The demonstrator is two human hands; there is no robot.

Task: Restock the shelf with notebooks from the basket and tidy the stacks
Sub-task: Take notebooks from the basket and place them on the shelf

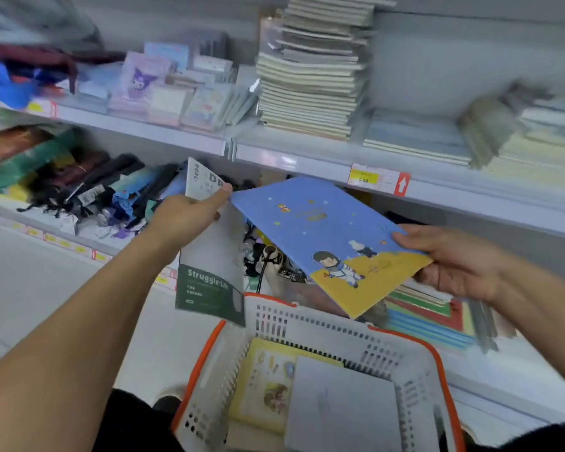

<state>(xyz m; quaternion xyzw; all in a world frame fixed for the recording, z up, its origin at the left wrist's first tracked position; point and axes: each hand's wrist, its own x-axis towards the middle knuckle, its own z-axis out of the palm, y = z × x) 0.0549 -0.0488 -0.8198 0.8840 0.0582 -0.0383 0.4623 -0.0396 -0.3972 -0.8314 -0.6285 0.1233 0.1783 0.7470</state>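
Observation:
My left hand (190, 213) grips a grey and green notebook (211, 282) that hangs upright above the basket's left rim. My right hand (450, 256) holds the lower right edge of a blue and yellow notebook with an astronaut drawing (327, 236). That notebook is tilted, and its far corner touches my left thumb. Below both hands stands a white basket with orange trim (307, 324). Inside it lie a yellow notebook (265, 383) and a pale grey one (340, 406). A tall stack of cream notebooks (310, 86) rises on the upper shelf (307, 164).
Lower stacks of notebooks (415, 138) lie to the right on the upper shelf, and small cartoon notepads (163, 89) to the left. The lower shelf holds dark pouches (88, 187) at left and coloured folders (431, 318) at right. A yellow price tag (366, 177) sits on the shelf edge.

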